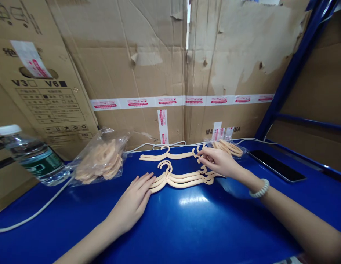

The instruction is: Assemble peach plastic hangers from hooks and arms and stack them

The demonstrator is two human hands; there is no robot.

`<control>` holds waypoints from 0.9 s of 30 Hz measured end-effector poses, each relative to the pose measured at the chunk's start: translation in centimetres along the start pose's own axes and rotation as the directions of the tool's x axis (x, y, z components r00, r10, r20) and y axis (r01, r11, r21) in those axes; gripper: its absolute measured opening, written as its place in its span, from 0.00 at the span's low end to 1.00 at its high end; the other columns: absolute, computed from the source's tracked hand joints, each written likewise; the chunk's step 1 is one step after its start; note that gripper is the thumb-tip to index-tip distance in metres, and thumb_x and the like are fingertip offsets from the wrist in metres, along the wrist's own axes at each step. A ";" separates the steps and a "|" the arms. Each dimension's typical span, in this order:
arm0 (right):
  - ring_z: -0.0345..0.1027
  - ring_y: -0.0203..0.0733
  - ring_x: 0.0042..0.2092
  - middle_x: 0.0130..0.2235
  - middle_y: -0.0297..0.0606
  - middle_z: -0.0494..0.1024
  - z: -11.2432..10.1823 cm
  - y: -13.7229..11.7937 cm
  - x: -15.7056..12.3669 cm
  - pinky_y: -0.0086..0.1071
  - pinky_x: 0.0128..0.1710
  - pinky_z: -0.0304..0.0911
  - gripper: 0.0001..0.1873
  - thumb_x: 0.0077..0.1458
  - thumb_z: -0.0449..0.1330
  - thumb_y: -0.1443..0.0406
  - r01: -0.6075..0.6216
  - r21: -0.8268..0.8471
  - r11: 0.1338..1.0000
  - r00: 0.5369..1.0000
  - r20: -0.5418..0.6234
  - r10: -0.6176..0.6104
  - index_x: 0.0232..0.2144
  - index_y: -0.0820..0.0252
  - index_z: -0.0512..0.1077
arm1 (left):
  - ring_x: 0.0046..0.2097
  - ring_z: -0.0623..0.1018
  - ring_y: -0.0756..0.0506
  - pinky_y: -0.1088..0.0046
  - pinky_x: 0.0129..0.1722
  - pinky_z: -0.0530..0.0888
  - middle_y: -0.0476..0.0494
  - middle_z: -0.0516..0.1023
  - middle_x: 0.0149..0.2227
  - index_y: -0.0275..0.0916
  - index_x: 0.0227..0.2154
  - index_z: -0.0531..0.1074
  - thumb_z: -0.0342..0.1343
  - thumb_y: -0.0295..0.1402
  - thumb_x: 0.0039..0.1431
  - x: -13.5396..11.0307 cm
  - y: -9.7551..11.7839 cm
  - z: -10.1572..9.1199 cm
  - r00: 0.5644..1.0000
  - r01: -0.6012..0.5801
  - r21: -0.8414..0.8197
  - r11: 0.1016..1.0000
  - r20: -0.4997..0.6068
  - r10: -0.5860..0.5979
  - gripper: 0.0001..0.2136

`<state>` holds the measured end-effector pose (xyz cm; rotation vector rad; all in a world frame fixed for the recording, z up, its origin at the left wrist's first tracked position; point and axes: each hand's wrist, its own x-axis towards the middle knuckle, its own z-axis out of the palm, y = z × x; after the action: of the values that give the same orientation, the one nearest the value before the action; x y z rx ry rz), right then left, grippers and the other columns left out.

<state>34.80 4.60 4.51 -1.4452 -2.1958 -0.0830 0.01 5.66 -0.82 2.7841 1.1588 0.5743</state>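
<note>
Several beige hangers (184,180) lie stacked on the blue table, their hooks bunched at the middle. My left hand (137,194) lies flat over the left ends of this stack, fingers stretched out. Behind it is another pair of beige hangers (176,156). At its right end, small beige hook pieces (194,152) show beside my fingertips. My right hand (221,161), with a pale coiled band on the wrist, pinches one of these pieces between thumb and forefinger; the fingers partly cover it. More beige hook-like ends (209,179) lie below that hand, at the stack's right end.
Clear plastic bags of beige parts lie at left (100,165) and behind my right hand (228,147). A water bottle (39,161) stands far left, with a white cable (35,214) beside it. A black phone (276,165) lies right. Cardboard (148,77) walls the back.
</note>
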 end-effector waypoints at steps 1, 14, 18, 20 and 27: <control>0.68 0.39 0.30 0.30 0.36 0.76 0.0 0.4 0.1 0.30 0.29 0.57 0.11 0.62 0.53 0.62 -0.007 -0.007 1.000 1.000 -0.028 0.007 0.40 0.60 0.73 | 0.64 0.63 0.39 0.46 0.63 0.58 0.39 0.67 0.62 0.39 0.58 0.65 0.38 0.33 0.68 0.0 0.0 -0.1 1.000 -0.003 0.001 1.000 -0.005 0.003 0.20; 0.69 0.48 0.46 0.39 0.44 0.79 1.5 3.6 1.0 0.39 0.45 0.65 0.12 0.56 0.54 0.73 0.112 -0.140 0.984 0.992 0.072 -0.102 0.38 0.61 0.76 | 0.61 0.68 0.39 0.45 0.62 0.59 0.38 0.72 0.58 0.39 0.54 0.68 0.39 0.34 0.67 0.6 -0.7 -1.5 0.995 0.030 -0.029 0.999 -0.098 -0.033 0.19; 0.67 0.48 0.48 0.41 0.44 0.79 2.0 3.1 1.6 0.40 0.48 0.63 0.15 0.55 0.54 0.75 0.169 -0.175 0.970 0.979 0.141 -0.145 0.39 0.60 0.77 | 0.59 0.70 0.38 0.45 0.61 0.60 0.37 0.73 0.56 0.39 0.53 0.69 0.40 0.35 0.66 0.8 -0.7 -1.4 0.993 0.019 -0.039 0.999 -0.117 -0.023 0.18; 0.67 0.48 0.47 0.40 0.44 0.79 2.2 2.9 1.8 0.39 0.48 0.62 0.15 0.55 0.53 0.76 0.186 -0.196 0.963 0.974 0.168 -0.154 0.38 0.61 0.78 | 0.58 0.71 0.38 0.46 0.61 0.62 0.38 0.73 0.55 0.40 0.52 0.69 0.40 0.35 0.66 0.9 -0.7 -1.5 0.991 0.012 -0.038 0.999 -0.136 -0.017 0.17; 0.66 0.47 0.46 0.40 0.44 0.80 2.5 3.1 1.6 0.38 0.47 0.60 0.15 0.56 0.54 0.76 0.229 -0.253 0.940 0.958 0.230 -0.172 0.38 0.61 0.78 | 0.55 0.73 0.38 0.54 0.55 0.71 0.38 0.75 0.52 0.39 0.50 0.70 0.41 0.33 0.65 1.1 -1.2 -1.7 0.980 -0.001 -0.020 1.000 -0.197 -0.003 0.17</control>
<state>36.05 8.06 2.36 -1.4196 -2.5829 -0.3397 -0.72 7.15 0.87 2.7601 1.1809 0.8738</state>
